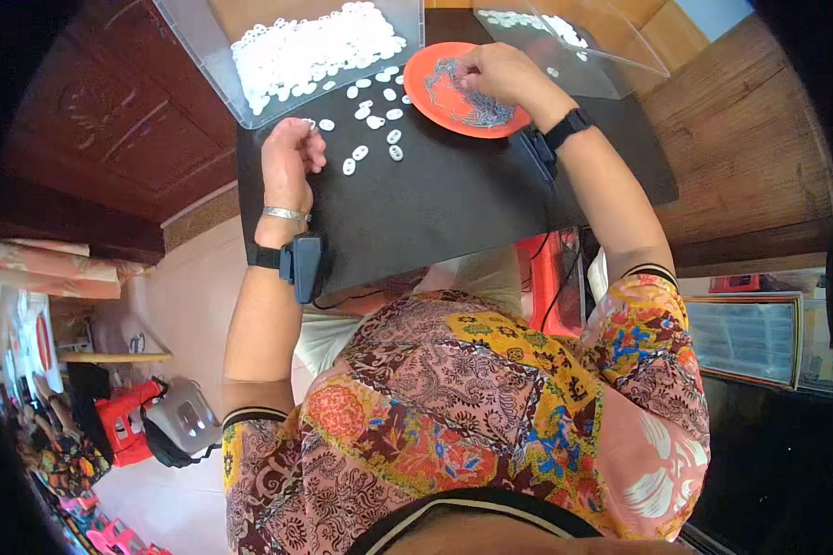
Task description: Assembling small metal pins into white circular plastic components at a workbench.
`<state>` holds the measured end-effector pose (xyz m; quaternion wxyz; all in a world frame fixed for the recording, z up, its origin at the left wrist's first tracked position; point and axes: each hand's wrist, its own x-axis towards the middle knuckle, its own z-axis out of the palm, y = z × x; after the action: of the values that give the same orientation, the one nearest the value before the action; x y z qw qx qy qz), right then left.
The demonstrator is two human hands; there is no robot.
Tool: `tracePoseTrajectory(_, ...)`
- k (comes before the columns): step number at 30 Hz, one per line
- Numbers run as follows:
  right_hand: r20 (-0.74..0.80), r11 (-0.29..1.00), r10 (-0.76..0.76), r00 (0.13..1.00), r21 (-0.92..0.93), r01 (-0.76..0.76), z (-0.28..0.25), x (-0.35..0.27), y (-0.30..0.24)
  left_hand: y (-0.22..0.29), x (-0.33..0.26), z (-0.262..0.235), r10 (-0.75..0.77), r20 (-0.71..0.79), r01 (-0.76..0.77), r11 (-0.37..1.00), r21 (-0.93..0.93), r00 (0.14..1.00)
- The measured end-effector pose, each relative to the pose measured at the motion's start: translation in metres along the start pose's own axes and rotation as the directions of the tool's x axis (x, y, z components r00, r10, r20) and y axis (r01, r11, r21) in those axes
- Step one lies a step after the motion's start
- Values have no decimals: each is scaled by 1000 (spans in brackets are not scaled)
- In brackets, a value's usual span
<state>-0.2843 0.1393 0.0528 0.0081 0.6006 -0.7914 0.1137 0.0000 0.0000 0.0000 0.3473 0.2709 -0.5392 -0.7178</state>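
Note:
My left hand (290, 159) is at the left side of the black tabletop, fingers curled, with a small white oval plastic piece (310, 124) showing at the fingertips. More white oval pieces (395, 137) with holes lie scattered to its right. At the far side, my right hand (504, 76) reaches over an orange plate (420, 69), its thumb and fingers pinched together at the small grey metal pins (486, 113) spread on it. Whatever sits between those fingertips is too small to make out.
A clear plastic bin (245, 118) heaped with white pieces (319, 55) stands at the far left of the black tabletop (416, 217). Another clear container (611, 79), holding some white pieces, is at the far right. Wooden furniture (750, 139) stands on the right.

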Motion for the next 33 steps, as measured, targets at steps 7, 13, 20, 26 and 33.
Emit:
tracePoseTrajectory(7, 45, 996, -46, 998, -71, 49, 19, 9, -6, 1, -2, 0, -35, -17, 35, 998, 43, 999)
tracePoseTrajectory(13, 19, 943, -114, 993, -313, 114, 34, 12, -3, 2, -2, 1, -46, -37, 48, 998, 41, 998)
tracePoseTrajectory(20, -197, 993, 19, 980, 122, 6, 18, 6, 1, 2, -1, 1, -46, -22, 46, 998, 43, 999)
tracePoseTrajectory(26, 10, 813, 90, 996, 576, -80, 18, 3, 18, 5, -3, 4, -31, -17, 31, 998, 49, 999)
tracePoseTrajectory(33, 50, 900, 213, 976, 378, -216, 3, -6, -17, 4, -6, 2, -26, 3, 26, 998, 49, 1000)
